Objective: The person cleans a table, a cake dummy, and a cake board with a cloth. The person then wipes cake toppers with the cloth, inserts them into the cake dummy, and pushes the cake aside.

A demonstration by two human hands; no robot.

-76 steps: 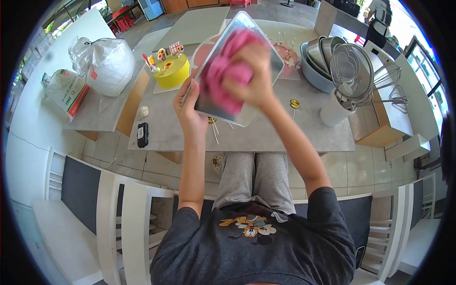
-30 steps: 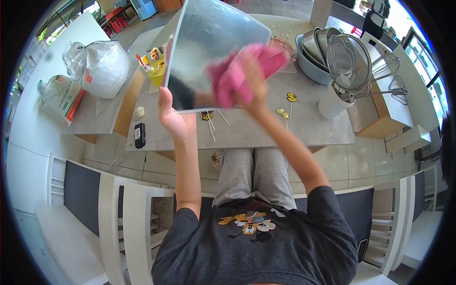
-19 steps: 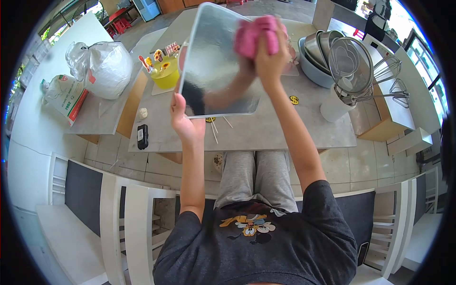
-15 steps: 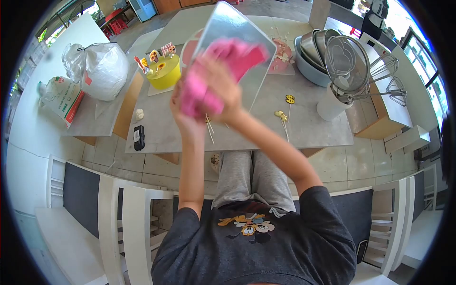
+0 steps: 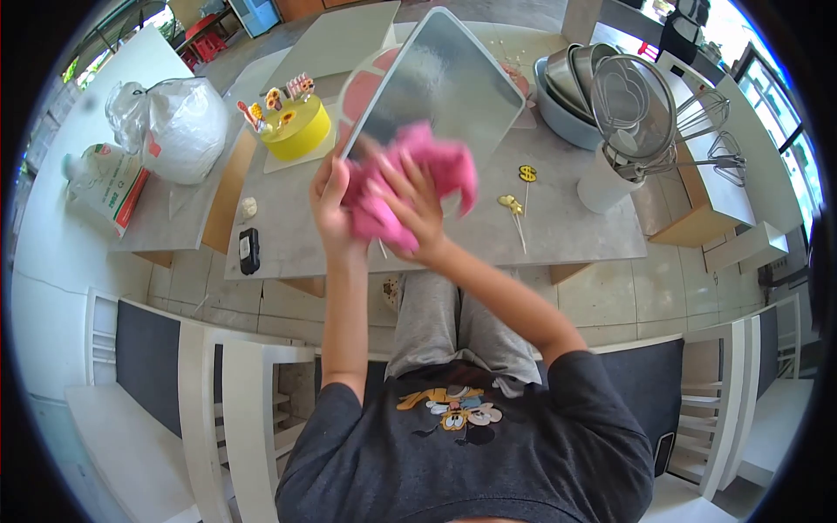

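Observation:
A shiny grey rectangular tray is held up at a slant above the table, its near corner toward me. My left hand grips it by that near corner, thumb raised along the edge. In my right hand is a bunched pink cloth, pressed on the tray's near part, the fingers spread over it. The cloth hides that corner and part of my left fingers. A gold dollar-sign topper and another gold topper on sticks lie on the table to the right.
Left on the table are a yellow cake with toppers and a small black case. To the right are a blue basin holding metal bowls and a white container of whisks and strainers. Plastic bags stand far left.
The cloth and my right hand have moved slightly down along the tray. The tray has shifted a little right, and my left thumb now shows more clearly.

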